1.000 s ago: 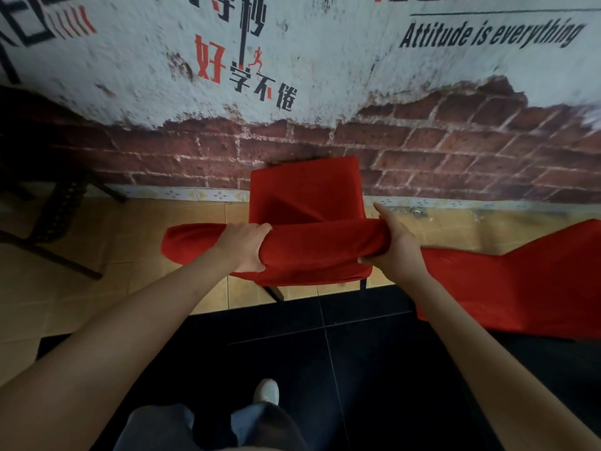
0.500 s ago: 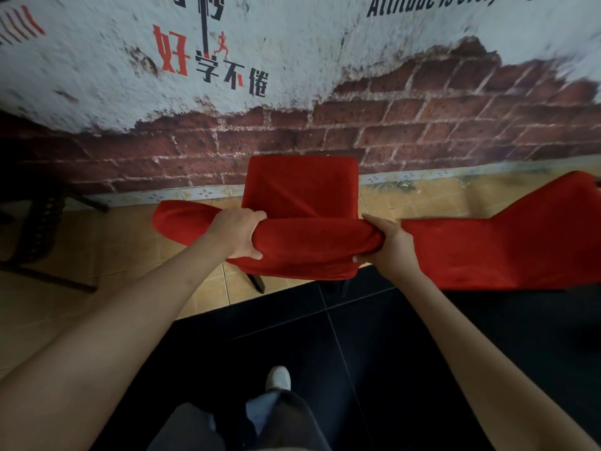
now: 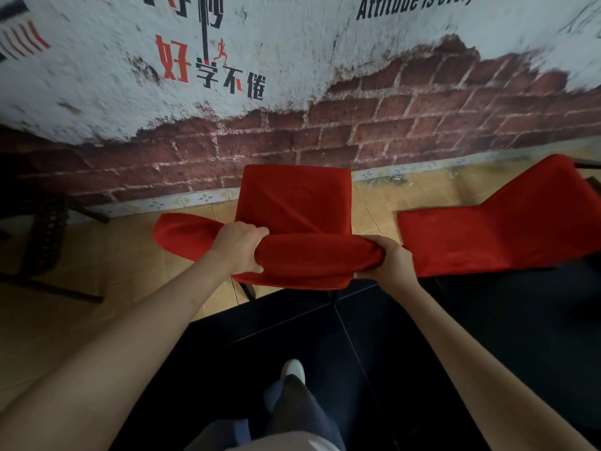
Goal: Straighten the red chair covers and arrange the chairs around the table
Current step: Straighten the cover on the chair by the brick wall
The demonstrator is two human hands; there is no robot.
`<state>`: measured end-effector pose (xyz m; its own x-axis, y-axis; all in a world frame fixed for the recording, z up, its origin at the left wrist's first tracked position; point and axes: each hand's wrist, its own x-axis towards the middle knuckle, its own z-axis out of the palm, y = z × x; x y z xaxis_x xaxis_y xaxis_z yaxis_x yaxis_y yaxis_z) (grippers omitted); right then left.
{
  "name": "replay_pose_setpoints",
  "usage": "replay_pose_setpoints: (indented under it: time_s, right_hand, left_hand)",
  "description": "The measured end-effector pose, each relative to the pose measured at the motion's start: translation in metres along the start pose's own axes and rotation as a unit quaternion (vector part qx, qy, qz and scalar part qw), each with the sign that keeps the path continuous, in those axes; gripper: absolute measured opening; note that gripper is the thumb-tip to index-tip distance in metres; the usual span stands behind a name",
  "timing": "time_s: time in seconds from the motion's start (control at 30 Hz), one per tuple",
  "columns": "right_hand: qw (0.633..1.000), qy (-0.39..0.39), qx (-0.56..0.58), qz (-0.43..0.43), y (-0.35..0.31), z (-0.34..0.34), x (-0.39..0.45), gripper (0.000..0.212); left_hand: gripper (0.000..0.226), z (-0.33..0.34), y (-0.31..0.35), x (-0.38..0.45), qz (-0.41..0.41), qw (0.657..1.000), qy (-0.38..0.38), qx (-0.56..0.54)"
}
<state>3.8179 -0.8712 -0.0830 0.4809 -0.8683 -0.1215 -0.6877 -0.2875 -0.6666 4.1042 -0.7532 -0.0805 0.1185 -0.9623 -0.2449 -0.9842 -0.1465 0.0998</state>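
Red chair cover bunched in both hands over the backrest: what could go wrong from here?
1. The red cover is rolled thick between the left hand and right hand; an uneven pull could leave it skewed.
2. The loose end past the left grip may stay untucked.
3. The second red chair stands close on the right and could be bumped.

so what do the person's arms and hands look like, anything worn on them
Both forearms are bare as far as the picture shows, with no sleeves in view. The left hand and right hand wear no gloves. No watch, bracelet or ring is visible on either.
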Motion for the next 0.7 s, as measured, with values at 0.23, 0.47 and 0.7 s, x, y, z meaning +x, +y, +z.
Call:
replay_pose_setpoints:
  time_s: [0.23,0.47,0.7]
  right_hand:
    - [0.998,0.011,0.016,0.057,0.007,0.044,-0.068,0.092]
    - [0.997,0.009,0.019,0.08,0.017,0.066,-0.13,0.091]
    - [0.997,0.001,0.015,0.08,0.008,0.077,-0.169,0.089]
  left_hand:
    - [0.058,0.016,-0.006,-0.046,0.036,0.997,-0.016,0.061]
    - [0.058,0.038,0.006,-0.093,0.075,0.99,-0.022,0.117]
    - [0.061,0.053,0.01,-0.142,0.063,0.99,-0.004,0.127]
